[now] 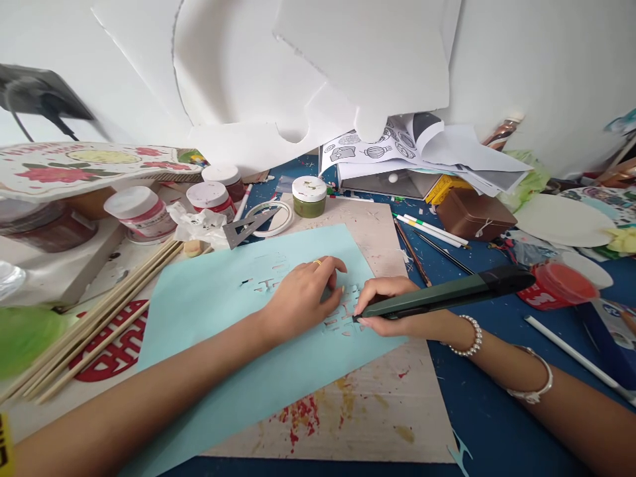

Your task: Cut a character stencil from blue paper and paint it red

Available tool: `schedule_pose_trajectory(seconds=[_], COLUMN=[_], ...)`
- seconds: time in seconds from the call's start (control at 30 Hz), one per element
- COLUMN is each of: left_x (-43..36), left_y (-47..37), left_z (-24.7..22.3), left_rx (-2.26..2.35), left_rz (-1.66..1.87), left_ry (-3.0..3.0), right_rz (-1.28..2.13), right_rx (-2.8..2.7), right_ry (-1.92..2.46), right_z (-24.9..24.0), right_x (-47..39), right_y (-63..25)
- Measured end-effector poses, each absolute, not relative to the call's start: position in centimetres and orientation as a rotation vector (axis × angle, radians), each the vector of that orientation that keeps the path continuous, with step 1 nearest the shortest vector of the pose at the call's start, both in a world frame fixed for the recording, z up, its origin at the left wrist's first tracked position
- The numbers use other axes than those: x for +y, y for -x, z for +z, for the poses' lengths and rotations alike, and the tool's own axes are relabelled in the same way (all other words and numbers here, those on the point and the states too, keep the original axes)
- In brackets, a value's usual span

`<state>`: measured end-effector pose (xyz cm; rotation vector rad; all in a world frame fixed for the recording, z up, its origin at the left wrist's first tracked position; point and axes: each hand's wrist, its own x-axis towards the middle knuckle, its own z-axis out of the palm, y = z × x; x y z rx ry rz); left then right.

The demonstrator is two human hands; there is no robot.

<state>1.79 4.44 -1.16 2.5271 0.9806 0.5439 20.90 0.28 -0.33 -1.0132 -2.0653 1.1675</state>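
My right hand [390, 306] grips a dark green utility knife [437, 295], its front end down at the paper and its black rear end pointing right. Under both hands lies a light blue sheet of paper [209, 318] with small cut-out slots and some lifted flaps. My left hand [308, 291] rests on this sheet, fingers bent and thumb apart, just left of the knife. The blade tip is hidden by my right fingers. Beneath the paper is a piece of cardboard [377, 417] stained with red and yellow paint.
Paint jars [309, 197], a roll of tape [272, 218] and a set square [248, 228] stand behind the paper. Wooden sticks [109, 311] lie at left. Markers [432, 232], a brown box [474, 213] and a red tub [564, 285] are at right. White foam sheets [368, 59] lean at the back.
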Motion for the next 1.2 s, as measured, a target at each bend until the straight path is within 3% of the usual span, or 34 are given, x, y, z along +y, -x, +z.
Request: schedule_pose_trajectory(seconds=[0.87,1.2], left_x=[4.4,4.3], left_y=[-1.8,-1.8], left_z=[-1.1,-1.1], left_rx=[0.98,0.99], left_rz=[0.538,0.546], left_ry=[-2.519,-2.52], right_rz=[1.134,1.122], right_rx=[-2.05,-1.719], right_ry=[1.113,1.341], right_z=[0.0,-0.5], right_x=[0.2,-1.9], right_y=[-20.9,-19.2])
